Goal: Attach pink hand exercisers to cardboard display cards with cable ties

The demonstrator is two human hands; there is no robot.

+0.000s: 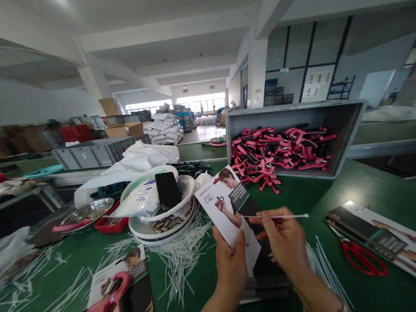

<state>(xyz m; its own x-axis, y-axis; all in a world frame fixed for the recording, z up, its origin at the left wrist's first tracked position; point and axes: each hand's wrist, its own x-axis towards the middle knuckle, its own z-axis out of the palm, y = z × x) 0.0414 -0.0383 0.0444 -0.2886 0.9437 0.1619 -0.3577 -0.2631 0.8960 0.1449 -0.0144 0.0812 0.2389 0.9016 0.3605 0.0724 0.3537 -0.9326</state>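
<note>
My left hand [229, 254] is closed on the lower left edge of a printed backing card [211, 198], thumb on its front face. The card is tilted up, white on one side and black on the other. A white cable tie [292, 215] is pinched between the thumb and fingers of my right hand [285, 243]; its thin end meets the card's face, and its head points right. Whether the tip passes through the card I cannot tell. Beneath my hands lies a stack of cards [265, 287]. At the lower left, a pink and black hand grip strengthener [113, 300] lies on another card [141, 293].
A tipped grey crate [347, 141] holds many pink hand grips [282, 148]. Red scissors [363, 259] lie by more cards [403, 247] on the right. Loose cable ties [184, 252] cover the green table. Stacked bowls [138, 234] carry metal parts and a phone [167, 191].
</note>
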